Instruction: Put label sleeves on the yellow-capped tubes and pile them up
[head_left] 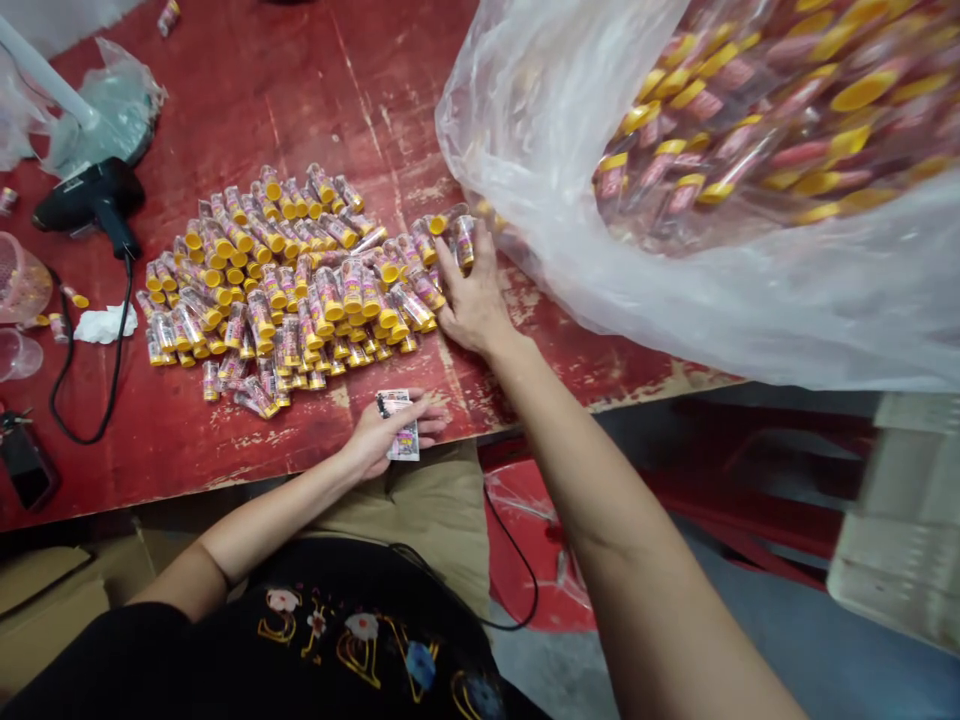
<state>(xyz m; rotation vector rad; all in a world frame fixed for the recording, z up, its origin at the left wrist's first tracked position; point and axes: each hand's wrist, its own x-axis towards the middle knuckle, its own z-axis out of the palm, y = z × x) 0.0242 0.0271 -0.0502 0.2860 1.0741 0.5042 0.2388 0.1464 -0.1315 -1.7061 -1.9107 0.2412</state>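
Observation:
A broad pile of small clear tubes [330,295] with yellow caps and pink-purple labels lies on the red table [315,90]. My right hand [476,300] reaches to the pile's right end, its fingers apart around a couple of tubes there; whether it grips them I cannot tell. Close to the table's front edge, my left hand [386,430] holds a small stack of printed labels [403,425] under its thumb, with the other fingers stretched out beneath.
A large clear plastic bag [540,200] full of similar tubes stands at the right. On the left are a black heat gun [97,200] with its cord, a crumpled white tissue [105,323], a pink container [22,280] and a dark phone-like object [28,460]. A red stool [525,520] is below.

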